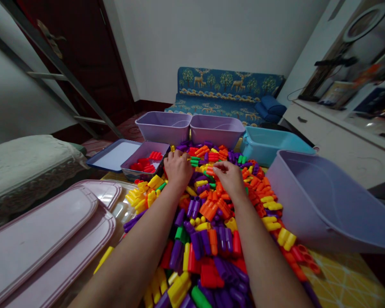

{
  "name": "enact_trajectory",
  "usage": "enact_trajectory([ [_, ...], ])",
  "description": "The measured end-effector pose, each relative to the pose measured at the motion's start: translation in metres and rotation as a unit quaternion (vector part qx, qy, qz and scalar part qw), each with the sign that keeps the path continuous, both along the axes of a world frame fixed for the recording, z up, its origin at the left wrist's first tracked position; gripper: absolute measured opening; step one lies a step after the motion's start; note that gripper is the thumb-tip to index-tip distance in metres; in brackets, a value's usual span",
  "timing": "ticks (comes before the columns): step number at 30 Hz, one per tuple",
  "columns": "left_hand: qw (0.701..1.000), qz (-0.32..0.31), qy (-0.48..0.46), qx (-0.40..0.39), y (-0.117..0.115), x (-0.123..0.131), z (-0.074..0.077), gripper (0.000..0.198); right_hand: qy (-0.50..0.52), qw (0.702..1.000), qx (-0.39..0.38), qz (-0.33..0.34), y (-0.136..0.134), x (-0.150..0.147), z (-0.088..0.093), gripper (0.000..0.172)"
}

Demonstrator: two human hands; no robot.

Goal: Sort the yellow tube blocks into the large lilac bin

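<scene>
Pinching an orange piece over a heap of glossy plastic tubes

The right hand (pixel 229 176) has its thumb and forefinger drawn together on an orange tube piece (pixel 209 171), with the rest of the hand loosely curled. The left hand (pixel 178 169) is palm down with its fingers bent; their tips are hidden, so whether they grip anything cannot be told. A small yellow piece (pixel 172 148) shows just beyond its knuckles.

Below both hands spreads the heap of tube pieces (pixel 208 209), smooth, shiny and rounded, many with paired barrels, in purple, orange, red, yellow and green. It covers much of a yellow tablecloth (pixel 343 278) printed with pale straight lines.

Smooth-walled tubs with rounded corners edge the heap: two lavender tubs (pixel 163 127) side by side at the back, a turquoise tub (pixel 272 147) beside them, and a deep lavender tub (pixel 308 201) at the right. Near the left hand, a small lavender bin (pixel 128 170) holds red pieces (pixel 147 163). Flat pink lids (pixel 48 239) with raised rims overlap at the left.
</scene>
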State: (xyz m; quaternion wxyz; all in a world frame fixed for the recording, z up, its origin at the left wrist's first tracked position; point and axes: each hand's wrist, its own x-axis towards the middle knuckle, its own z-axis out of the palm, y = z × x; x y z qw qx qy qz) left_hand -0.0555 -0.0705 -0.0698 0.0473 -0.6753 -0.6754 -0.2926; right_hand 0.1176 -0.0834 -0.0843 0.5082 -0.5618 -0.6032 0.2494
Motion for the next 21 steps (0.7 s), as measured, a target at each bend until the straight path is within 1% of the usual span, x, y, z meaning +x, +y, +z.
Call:
enact_trajectory([
  [1, 0.999, 0.029, 0.034, -0.024, -0.001, -0.002, 0.002, 0.027, -0.009, 1.0, -0.002, -0.001, 0.0, 0.0, 0.0, 0.017],
  [2, 0.996, 0.044, 0.061, -0.053, -0.002, -0.004, 0.004, 0.028, -0.015, 1.0, -0.002, -0.002, -0.001, -0.001, 0.001, 0.017],
  [4, 0.989, 0.058, 0.09, -0.103, -0.004, -0.005, 0.007, 0.03, -0.016, 1.0, -0.001, 0.001, -0.001, -0.001, 0.001, 0.017],
  [7, 0.981, 0.06, 0.104, -0.154, -0.006, -0.002, 0.01, 0.033, -0.013, 1.0, -0.004, 0.006, -0.001, -0.001, 0.0, 0.017],
  [12, 0.967, 0.038, 0.11, -0.228, -0.008, 0.007, 0.011, 0.035, -0.02, 1.0, -0.002, 0.008, 0.001, 0.001, -0.003, 0.017],
  [14, 0.965, 0.038, 0.111, -0.233, -0.007, 0.008, 0.01, 0.036, -0.023, 1.0, 0.0, 0.009, 0.002, 0.001, -0.004, 0.017],
  [18, 0.97, 0.046, 0.099, -0.218, -0.005, 0.006, 0.006, 0.035, -0.024, 1.0, -0.001, 0.007, 0.002, 0.001, -0.005, 0.018],
  [21, 0.977, 0.016, 0.067, -0.203, -0.003, 0.004, 0.001, 0.034, -0.027, 1.0, -0.004, 0.006, 0.001, 0.002, -0.003, 0.019],
])
